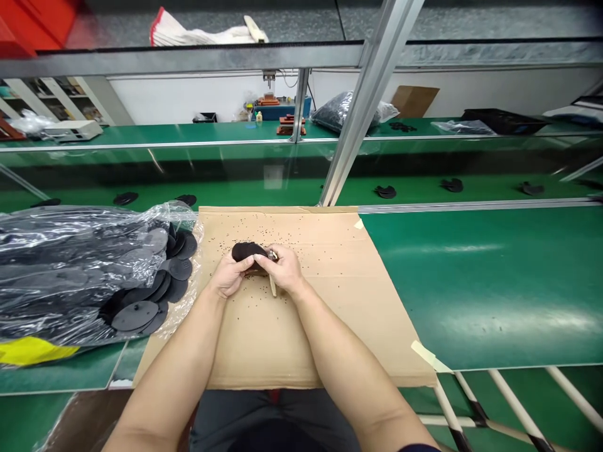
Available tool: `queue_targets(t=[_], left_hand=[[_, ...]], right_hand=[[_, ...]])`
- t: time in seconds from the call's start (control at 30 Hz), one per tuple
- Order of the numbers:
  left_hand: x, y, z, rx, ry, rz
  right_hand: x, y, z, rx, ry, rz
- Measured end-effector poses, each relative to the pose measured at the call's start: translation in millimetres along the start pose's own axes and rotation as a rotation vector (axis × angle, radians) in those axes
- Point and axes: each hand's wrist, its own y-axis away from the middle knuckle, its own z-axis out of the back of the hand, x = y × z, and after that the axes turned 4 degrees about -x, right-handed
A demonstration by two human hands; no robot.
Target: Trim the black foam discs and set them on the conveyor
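Observation:
My left hand (229,274) is closed on the left side of some black round discs (245,251), which look like a small stack of thin rubber or plastic pieces. On the other side my right hand (283,267) pinches the same discs, its thumb against their near edge. A small tool with a tan handle (273,287) and a shiny metal part also sits in the right hand; its kind is not clear. Both hands are just above a cardboard sheet (264,358), which is strewn with tiny black bits around them.
At left lies a clear plastic bag (70,270) spilling black discs (135,316). Tape (431,358) holds the cardboard's right corner to the green table (471,282). Behind it, a green belt (414,188) carries several black pieces. A slanted metal post (360,113) rises beyond the cardboard.

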Motion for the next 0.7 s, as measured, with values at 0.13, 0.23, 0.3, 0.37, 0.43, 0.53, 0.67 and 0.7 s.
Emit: queue_targets(t=[0.13, 0.23, 0.3, 0.37, 0.43, 0.53, 0.67, 0.7], left_hand=[[-0.6, 1.9, -2.5, 0.006, 0.017, 0.016], [-0.5, 1.4, -3.3, -0.025, 0.044, 0.042], [-0.3, 0.0, -3.1, -0.061, 0.050, 0.054], [-0.2, -1.9, -2.3, -0.110, 0.054, 0.076], [-0.3, -3.7, -1.1, -0.135, 0.067, 0.117], [-0.6, -4.9, 0.5, -0.118, 0.115, 0.163], [-1.1, -3.9, 0.7, -0.082, 0.177, 0.203], [-1.2, -3.5, 0.5, -0.080, 0.185, 0.217]], right_hand=[[0.0, -0.1, -1.8, -0.030, -0.042, -0.003], [0.2, -0.7, -4.1, -0.043, -0.003, -0.001], [1.4, 0.2, -6.1, -0.054, 0.021, -0.008], [3.8, 2.4, -7.7, -0.061, 0.003, 0.031], [6.5, 5.0, -8.7, -0.052, -0.054, 0.113], [8.6, 7.8, -9.2, -0.027, -0.132, 0.210], [6.7, 8.4, -10.7, -0.029, -0.119, 0.275], [6.0, 8.2, -11.3, -0.032, -0.103, 0.302]])
